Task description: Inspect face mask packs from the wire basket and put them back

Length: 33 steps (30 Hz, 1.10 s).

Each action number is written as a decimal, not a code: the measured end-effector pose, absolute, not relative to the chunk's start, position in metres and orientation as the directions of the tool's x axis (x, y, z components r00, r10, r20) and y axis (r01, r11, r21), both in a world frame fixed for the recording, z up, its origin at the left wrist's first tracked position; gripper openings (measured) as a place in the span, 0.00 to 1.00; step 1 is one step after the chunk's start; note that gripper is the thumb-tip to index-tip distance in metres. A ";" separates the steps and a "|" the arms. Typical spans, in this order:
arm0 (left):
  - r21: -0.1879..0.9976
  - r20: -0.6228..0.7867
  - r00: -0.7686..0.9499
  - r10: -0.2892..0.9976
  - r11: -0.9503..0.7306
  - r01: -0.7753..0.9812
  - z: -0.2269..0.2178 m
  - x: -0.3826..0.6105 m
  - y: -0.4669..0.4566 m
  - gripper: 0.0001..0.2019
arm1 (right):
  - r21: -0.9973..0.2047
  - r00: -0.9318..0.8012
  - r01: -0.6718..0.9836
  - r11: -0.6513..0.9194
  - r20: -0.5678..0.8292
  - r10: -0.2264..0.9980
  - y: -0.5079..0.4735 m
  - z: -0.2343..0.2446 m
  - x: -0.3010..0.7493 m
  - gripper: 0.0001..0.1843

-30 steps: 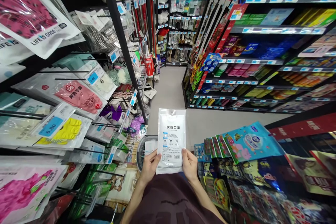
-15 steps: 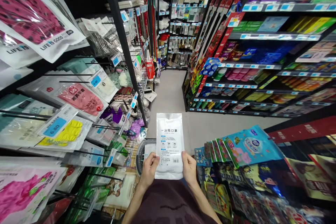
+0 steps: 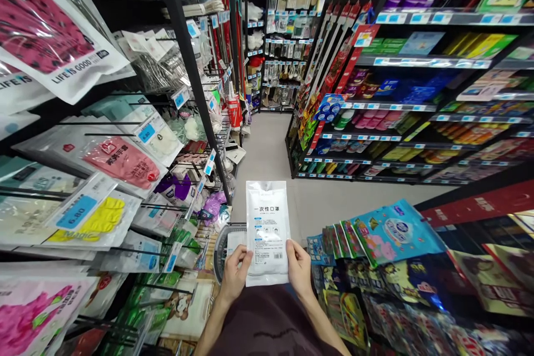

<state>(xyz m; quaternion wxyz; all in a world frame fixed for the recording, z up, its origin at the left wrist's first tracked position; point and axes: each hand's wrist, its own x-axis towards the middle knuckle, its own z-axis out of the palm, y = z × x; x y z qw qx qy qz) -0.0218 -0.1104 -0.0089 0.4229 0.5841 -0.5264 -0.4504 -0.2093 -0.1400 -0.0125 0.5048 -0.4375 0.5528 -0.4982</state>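
I hold a flat white packet (image 3: 267, 222) upright in front of me, with black print and small pictures on its face. My left hand (image 3: 235, 274) grips its lower left edge, thumb on the front. My right hand (image 3: 299, 268) grips its lower right edge the same way. Both hands are closed on the packet, low in the view, above my dark top. A second white packet (image 3: 234, 240) and a round wire basket rim (image 3: 219, 245) show just behind my left hand.
Racks of hanging rubber gloves (image 3: 120, 158) and bagged goods fill the left. Blue wet-wipe packs (image 3: 392, 233) hang at the right. Shelves of goods (image 3: 417, 100) line the far right. A grey floor aisle (image 3: 267, 150) runs ahead between the racks.
The packet and both hands have sunk slightly lower and a little left in the view. The grip is unchanged.
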 end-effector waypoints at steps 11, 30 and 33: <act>0.963 -0.115 0.012 -0.993 -0.115 -0.245 -0.020 -0.018 -0.110 0.16 | -0.984 -0.111 0.093 0.154 -0.164 -0.980 -0.139 -0.018 -0.206 0.23; 0.937 -0.067 0.062 -0.996 -0.084 -0.340 -0.021 -0.019 -0.118 0.13 | -0.969 -0.165 0.146 0.202 -0.225 -0.960 -0.145 -0.018 -0.205 0.31; 0.924 -0.049 0.090 -0.995 -0.079 -0.373 -0.023 -0.020 -0.116 0.12 | -0.968 -0.158 0.146 0.206 -0.228 -0.961 -0.145 -0.019 -0.203 0.31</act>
